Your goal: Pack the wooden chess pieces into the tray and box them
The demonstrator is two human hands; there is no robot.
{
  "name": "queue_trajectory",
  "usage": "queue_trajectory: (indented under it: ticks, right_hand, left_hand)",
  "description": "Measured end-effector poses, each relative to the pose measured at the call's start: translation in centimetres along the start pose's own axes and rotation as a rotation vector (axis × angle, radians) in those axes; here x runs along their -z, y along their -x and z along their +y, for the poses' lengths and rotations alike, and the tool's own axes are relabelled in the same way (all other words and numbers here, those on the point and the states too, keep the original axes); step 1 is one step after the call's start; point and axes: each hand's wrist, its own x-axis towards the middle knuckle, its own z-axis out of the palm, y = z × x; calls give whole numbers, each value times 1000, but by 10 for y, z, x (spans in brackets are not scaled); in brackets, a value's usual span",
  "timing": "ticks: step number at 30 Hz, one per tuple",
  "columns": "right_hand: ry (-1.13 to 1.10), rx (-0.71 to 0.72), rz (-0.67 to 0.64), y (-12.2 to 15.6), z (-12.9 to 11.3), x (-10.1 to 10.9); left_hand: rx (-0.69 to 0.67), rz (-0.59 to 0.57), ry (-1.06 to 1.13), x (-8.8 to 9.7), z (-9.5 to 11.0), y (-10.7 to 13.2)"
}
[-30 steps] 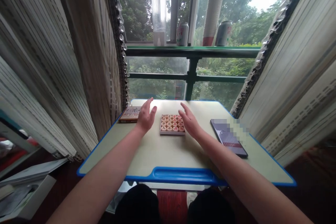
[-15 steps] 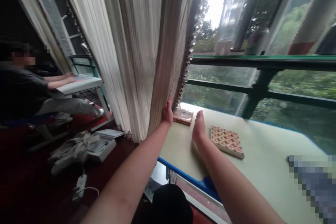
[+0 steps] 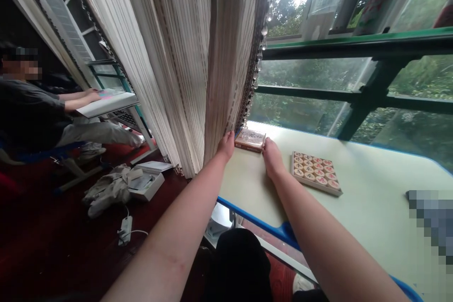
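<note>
A flat brown box (image 3: 250,140) with dark characters on its pale top lies at the far end of the table, by the curtain. My left hand (image 3: 225,146) is at its left side, fingers closed against the edge. At the right edge is my right hand (image 3: 272,156), its fingertips touching the corner. The box sits between both hands. To the right of my right hand, an open tray of Chinese chess pieces (image 3: 316,172) shows round wooden discs with red and black characters in rows.
The pale table (image 3: 375,184) has a blue edge. A pleated curtain (image 3: 177,71) with beaded trim hangs beside my left hand. Green window bars (image 3: 361,89) run behind the table. At left, a person (image 3: 31,108) sits at another desk; a power strip (image 3: 125,230) lies on the floor.
Both hands have come to the sides of the flat box; the right hand was apart from it before. The view has tipped slightly downward.
</note>
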Motion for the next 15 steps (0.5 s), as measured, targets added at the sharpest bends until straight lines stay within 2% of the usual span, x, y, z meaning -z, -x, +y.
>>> queue_trajectory:
  ticks: [5, 10, 15]
  right_hand:
    - [-36, -41, -34, -1, -6, 5]
    - [-76, -21, -61, -1, -17, 6]
    - [-60, 146, -80, 12, -56, 18]
  left_hand:
    - [40, -60, -122, 3, 10, 7]
    - [29, -54, -149, 4, 18, 15]
    - [-74, 120, -7, 0, 36, 18]
